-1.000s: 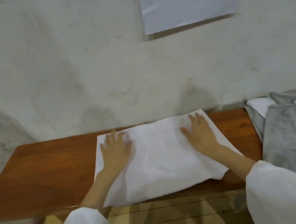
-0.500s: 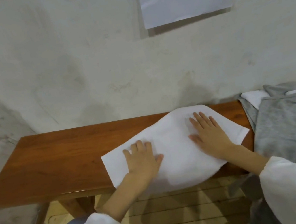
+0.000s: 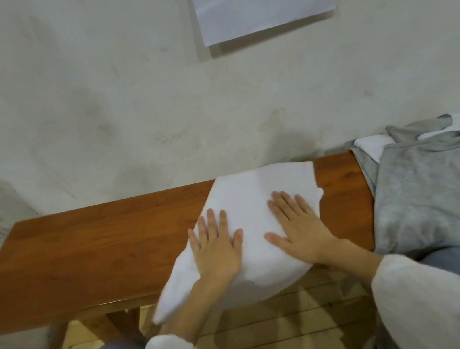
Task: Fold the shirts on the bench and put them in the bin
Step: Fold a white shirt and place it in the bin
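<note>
The left grip (image 3: 216, 248) and the right grip (image 3: 299, 223), both bare hands, lie open and flat with straight fingers. They press side by side on the white shirt (image 3: 249, 192) at the centre of the frame, which rests on the wooden counter (image 3: 85, 249) with its near edge drooping over the front. That shirt looks only partly folded, the heap of grey shirts (image 3: 434, 188) at the right seems unfolded, and no bin is in view, so most of the task appears left. The paper sheet (image 3: 266, 4) on the wall at the top carries handwritten black characters, cut off by the frame edge and not readable.
</note>
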Demonstrator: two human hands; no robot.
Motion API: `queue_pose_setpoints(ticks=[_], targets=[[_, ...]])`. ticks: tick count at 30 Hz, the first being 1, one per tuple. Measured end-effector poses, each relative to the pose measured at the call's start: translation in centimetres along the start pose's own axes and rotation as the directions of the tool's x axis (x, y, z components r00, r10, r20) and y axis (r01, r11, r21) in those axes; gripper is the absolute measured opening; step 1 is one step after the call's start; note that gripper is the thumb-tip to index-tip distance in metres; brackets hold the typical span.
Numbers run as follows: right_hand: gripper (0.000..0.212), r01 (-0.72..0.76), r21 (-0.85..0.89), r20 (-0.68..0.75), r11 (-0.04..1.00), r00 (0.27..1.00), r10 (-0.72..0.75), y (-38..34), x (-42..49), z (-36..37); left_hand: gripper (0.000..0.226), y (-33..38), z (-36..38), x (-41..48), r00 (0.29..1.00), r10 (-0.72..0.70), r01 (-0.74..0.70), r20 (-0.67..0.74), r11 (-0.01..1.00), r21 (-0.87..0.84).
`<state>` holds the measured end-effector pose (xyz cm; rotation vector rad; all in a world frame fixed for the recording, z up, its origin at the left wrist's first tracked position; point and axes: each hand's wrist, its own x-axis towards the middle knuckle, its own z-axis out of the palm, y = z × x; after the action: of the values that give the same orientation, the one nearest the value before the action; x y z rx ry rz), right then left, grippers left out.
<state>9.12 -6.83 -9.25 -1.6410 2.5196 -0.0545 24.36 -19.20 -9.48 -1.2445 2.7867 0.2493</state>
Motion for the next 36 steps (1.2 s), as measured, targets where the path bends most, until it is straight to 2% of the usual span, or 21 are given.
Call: queue_pose_setpoints(ticks=[3, 5, 8, 9, 11, 13, 17, 21, 24, 28, 31, 34, 36], targets=[[0.094, 0.240, -0.056, 0.074, 0.969, 0.969, -0.235, 1.6, 1.0, -1.6, 0.066, 0.4, -0.3, -2.7, 0.996, -0.071, 0.072, 0.049, 0.997, -0.007], [0.096, 0.280, -0.061, 0.072, 0.958, 0.958, -0.276, 1.5, 0.9, -2.1, 0.066, 0.2, -1.0, -2.4, 0.999, 0.016, -0.015, -0.042, 1.000, 0.024], [0.095, 0.105, 0.031, -0.048, 0.994, 0.994, -0.103, 0.4, -0.5, -1.4, 0.057, -0.9, -1.5, 0.8, 0.929, 0.343, -0.335, -0.143, 0.939, 0.073], [0.095, 0.047, 0.063, -0.055, 0.997, 0.998, -0.044, 0.1, -1.2, -0.9, 0.056, -1.3, -1.6, 1.9, 0.891, 0.435, -0.423, -0.131, 0.900, 0.109], [0.098, -0.009, 0.091, -0.019, 0.996, 1.000, 0.011, 0.0, -2.1, -0.2, 0.066, -1.9, -1.5, 3.0, 0.854, 0.519, -0.509, -0.047, 0.850, 0.139], [0.097, -0.020, 0.082, 0.015, 0.996, 1.000, 0.018, 0.4, -2.3, 0.3, 0.075, -2.0, -1.0, 2.8, 0.860, 0.510, -0.506, -0.010, 0.855, 0.111], [0.094, 0.045, 0.055, 0.031, 0.997, 0.998, -0.047, 0.7, -2.9, 0.4, 0.068, -2.4, -0.3, 0.1, 0.874, 0.485, -0.485, -0.015, 0.875, 0.017], [0.100, 0.123, -0.006, 0.053, 0.992, 0.991, -0.123, 0.9, -4.7, 0.8, 0.077, -4.7, 0.5, -2.2, 0.848, 0.529, -0.530, 0.032, 0.844, 0.085], [0.094, 0.055, -0.066, 0.091, 0.996, 0.995, -0.049, 0.2, -5.9, 0.6, 0.084, -5.3, 0.6, -2.9, 0.837, 0.545, -0.545, 0.052, 0.821, 0.170], [0.080, -0.053, 0.035, 0.152, 0.998, 0.987, 0.048, -1.2, -7.0, 1.1, 0.088, -5.2, 0.6, -2.8, 0.824, 0.561, -0.564, 0.080, 0.795, 0.223], [0.072, -0.032, -0.016, 0.121, 0.999, 0.992, 0.034, -1.4, -7.6, 1.3, 0.085, -5.0, 0.2, -3.1, 0.819, 0.568, -0.569, 0.087, 0.784, 0.248], [0.069, 0.026, -0.077, -0.016, 0.997, 0.999, -0.028, -1.7, -7.8, 0.6, 0.075, -4.5, -0.5, -3.6, 0.817, 0.563, -0.576, 0.125, 0.780, 0.245], [0.066, 0.056, -0.110, -0.022, 0.992, 0.998, -0.059, -1.8, -8.1, -0.6, 0.067, -4.3, -1.4, -3.9, 0.809, 0.570, -0.587, 0.142, 0.781, 0.212]])
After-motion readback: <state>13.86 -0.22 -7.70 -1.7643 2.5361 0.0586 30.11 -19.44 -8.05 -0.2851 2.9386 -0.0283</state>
